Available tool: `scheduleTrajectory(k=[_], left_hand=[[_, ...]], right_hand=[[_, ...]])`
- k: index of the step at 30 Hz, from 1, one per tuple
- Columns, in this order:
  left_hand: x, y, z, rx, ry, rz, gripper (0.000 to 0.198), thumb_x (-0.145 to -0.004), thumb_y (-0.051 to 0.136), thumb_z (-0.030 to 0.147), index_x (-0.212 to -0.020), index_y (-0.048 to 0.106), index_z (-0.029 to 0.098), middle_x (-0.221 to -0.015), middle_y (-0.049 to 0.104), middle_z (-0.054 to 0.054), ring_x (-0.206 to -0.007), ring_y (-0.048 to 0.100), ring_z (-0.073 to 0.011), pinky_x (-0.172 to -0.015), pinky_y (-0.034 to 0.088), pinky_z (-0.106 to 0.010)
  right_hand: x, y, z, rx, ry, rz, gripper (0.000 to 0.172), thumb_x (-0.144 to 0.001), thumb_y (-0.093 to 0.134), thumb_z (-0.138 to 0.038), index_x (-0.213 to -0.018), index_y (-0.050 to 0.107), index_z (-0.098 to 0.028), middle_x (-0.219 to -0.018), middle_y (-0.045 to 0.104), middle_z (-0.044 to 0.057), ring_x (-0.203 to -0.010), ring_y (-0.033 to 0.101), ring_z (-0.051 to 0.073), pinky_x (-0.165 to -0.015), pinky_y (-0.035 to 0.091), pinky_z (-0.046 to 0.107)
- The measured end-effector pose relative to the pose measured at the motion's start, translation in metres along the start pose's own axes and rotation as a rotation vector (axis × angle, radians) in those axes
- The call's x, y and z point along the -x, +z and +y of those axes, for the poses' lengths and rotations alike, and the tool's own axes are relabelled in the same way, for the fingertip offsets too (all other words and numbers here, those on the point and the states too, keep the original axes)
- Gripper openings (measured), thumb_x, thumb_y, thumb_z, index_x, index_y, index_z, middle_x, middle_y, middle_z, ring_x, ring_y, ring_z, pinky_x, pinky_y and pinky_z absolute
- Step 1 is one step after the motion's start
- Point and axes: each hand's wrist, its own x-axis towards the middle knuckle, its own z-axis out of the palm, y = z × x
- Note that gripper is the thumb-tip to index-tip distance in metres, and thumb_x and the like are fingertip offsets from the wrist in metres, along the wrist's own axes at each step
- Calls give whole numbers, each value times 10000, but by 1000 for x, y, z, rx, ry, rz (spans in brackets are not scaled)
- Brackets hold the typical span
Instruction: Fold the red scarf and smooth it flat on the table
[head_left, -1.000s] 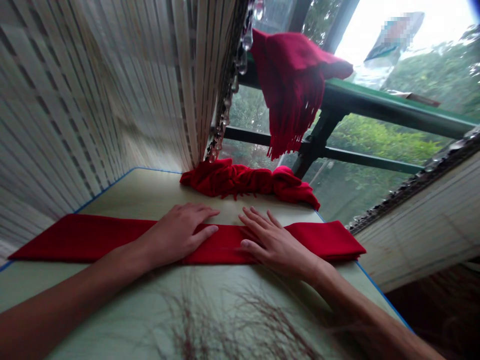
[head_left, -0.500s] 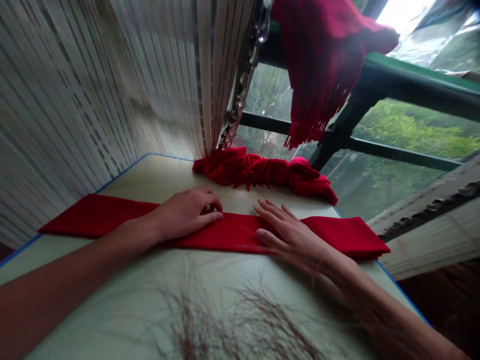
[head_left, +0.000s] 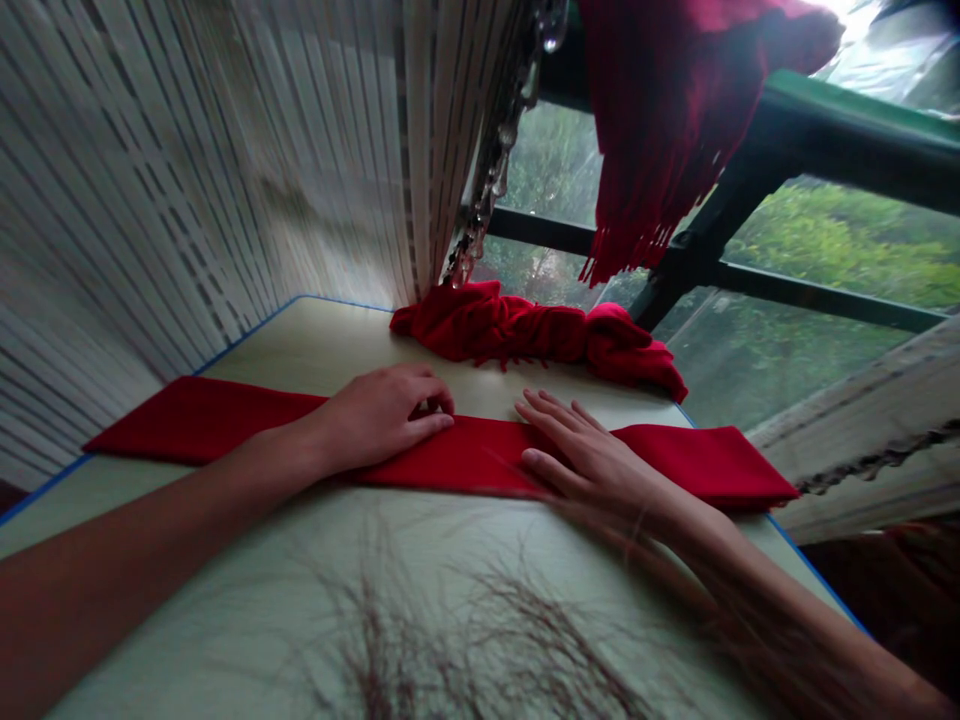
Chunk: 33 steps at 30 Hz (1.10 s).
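Observation:
A long folded red scarf (head_left: 480, 455) lies flat across the table, its fold lines running left to right. My left hand (head_left: 382, 415) rests on it left of the middle. Its fingers curl loosely at the scarf's far edge, and a small gap shows between thumb and forefinger. My right hand (head_left: 589, 445) lies palm down on the scarf right of the middle, with fingers stretched forward and the thumb apart. What is under both palms is hidden. Beyond the hands, a crumpled red scarf (head_left: 540, 330) with fringes lies along the table's far edge.
The pale table (head_left: 315, 540) has a blue edge. A striped string curtain (head_left: 225, 180) hangs at the left. Another fringed red scarf (head_left: 667, 130) drapes over the green window rail (head_left: 862, 120). Blurred strands of hair (head_left: 465, 650) cross the lower foreground.
The view has shifted slightly, so the scarves and window appear a little further right. Both hands keep nearly the same places on the folded scarf.

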Motion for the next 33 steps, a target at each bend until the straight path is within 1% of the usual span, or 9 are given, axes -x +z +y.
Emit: scheduleTrajectory(k=[5, 10, 14, 18, 22, 26, 28, 31, 33], left_hand=[[-1, 0, 1, 12, 7, -6, 251, -975, 559, 386, -1051, 734, 224, -1075, 671, -46, -913, 637, -210, -795, 466, -304], [0, -1, 4, -7, 13, -4, 246, -983, 540, 384, -1031, 715, 217, -1045, 700, -41, -934, 642, -221, -803, 459, -315], [1, -3, 6, -19, -8, -6, 267, -1002, 503, 410, -1051, 689, 226, -1054, 722, -38, -937, 649, -226, -801, 456, -315], [1, -4, 5, -27, -24, -9, 268, -1008, 496, 423, -1058, 675, 230, -1027, 727, -35, -893, 655, -225, -751, 439, -307], [-1, -3, 1, -18, -41, -21, 260, -985, 551, 455, -1033, 679, 234, -967, 723, -27, -837, 643, -219, -706, 412, -291], [-4, -3, -5, -11, -79, -44, 373, -975, 547, 566, -988, 693, 224, -919, 724, -37, -798, 636, -220, -676, 390, -288], [-5, -6, -9, 15, -88, -60, 397, -959, 563, 594, -975, 702, 222, -892, 726, -30, -769, 630, -212, -664, 384, -283], [-5, -11, -15, 100, -47, -113, 354, -924, 626, 558, -968, 723, 220, -882, 731, -13, -770, 633, -194, -677, 396, -270], [-4, -15, -19, 145, -15, -155, 329, -919, 636, 529, -964, 735, 219, -880, 732, -5, -783, 642, -186, -691, 408, -264]], right_hand=[[-1, -2, -2, 2, 10, -18, 654, -1038, 385, -611, -1588, 372, -259, -1662, 357, 92, -1564, 238, 297, -1266, 210, 606], [1, -1, -1, -14, -6, -5, 647, -1038, 402, -595, -1596, 360, -271, -1649, 385, 92, -1560, 246, 308, -1266, 214, 608], [1, -1, -1, -19, 0, -7, 644, -1036, 398, -601, -1591, 373, -277, -1649, 384, 91, -1558, 255, 314, -1262, 224, 612], [0, -1, -3, -16, 7, -16, 644, -1040, 378, -608, -1587, 379, -268, -1652, 382, 90, -1559, 259, 300, -1263, 232, 598], [0, -2, -3, -17, 18, -31, 662, -1039, 362, -623, -1583, 387, -245, -1658, 370, 95, -1564, 242, 293, -1271, 217, 584], [0, -2, -3, -30, 13, -26, 655, -1036, 377, -622, -1582, 389, -261, -1654, 382, 90, -1564, 242, 298, -1273, 206, 587], [0, -3, -3, -32, 15, -25, 653, -1036, 377, -620, -1582, 391, -261, -1653, 382, 93, -1563, 243, 302, -1272, 206, 593], [0, -3, -4, -27, 21, -28, 658, -1037, 369, -622, -1581, 393, -253, -1653, 381, 96, -1563, 242, 303, -1273, 200, 592], [0, -3, -4, -23, 22, -32, 664, -1037, 368, -623, -1581, 393, -244, -1655, 376, 98, -1563, 241, 303, -1275, 198, 585]])
